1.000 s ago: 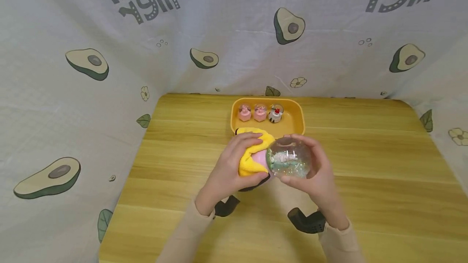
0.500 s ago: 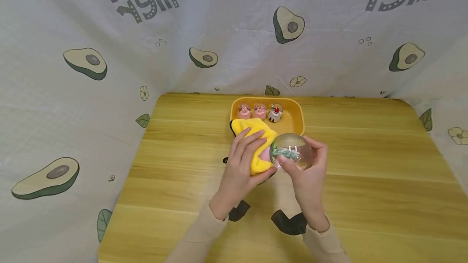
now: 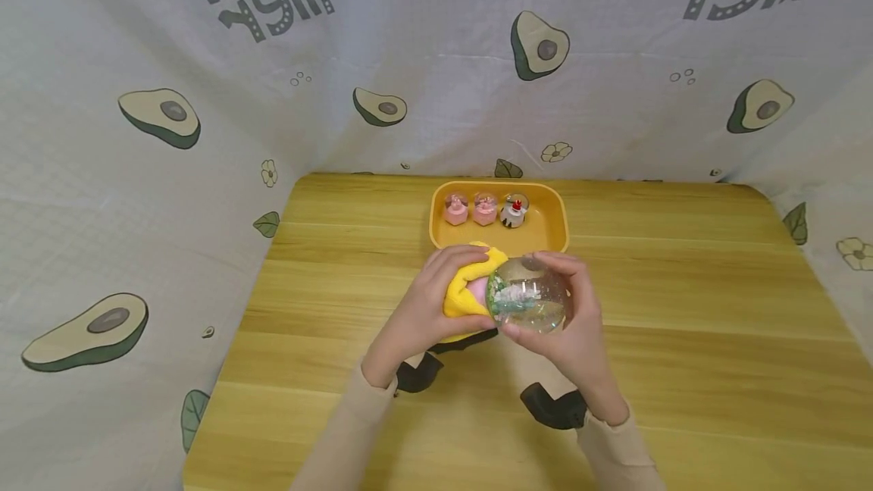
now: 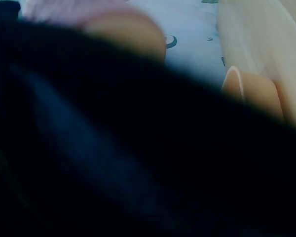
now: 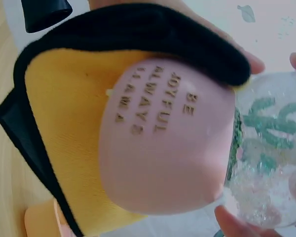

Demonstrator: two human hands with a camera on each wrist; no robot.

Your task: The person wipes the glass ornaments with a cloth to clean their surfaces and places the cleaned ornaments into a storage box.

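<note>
A snow globe [image 3: 527, 298] lies sideways between my hands over the table, its clear dome to the right. My left hand [image 3: 417, 309] grips the base through a yellow cloth [image 3: 465, 288] with dark edging. The right hand [image 3: 580, 328] holds the dome between thumb and fingers. In the right wrist view, the pink base [image 5: 170, 143] carries raised lettering, and green cactus figures [image 5: 271, 123] show inside the dome. Dark cloth [image 4: 138, 148] blurs across most of the left wrist view.
Behind the hands, a yellow tray [image 3: 547, 232] holds two small pink globes, the left one [image 3: 455, 209] and the middle one [image 3: 485, 209], and a white-and-black globe [image 3: 514, 212] with a red top. A white avocado-print curtain [image 3: 443, 59] hangs behind the wooden table [image 3: 307, 286].
The snow globe and both hands shifted right, then back left. The cloth lifted over the tray's front and came down again. The right thumb moved from the dome's front to its lower side.
</note>
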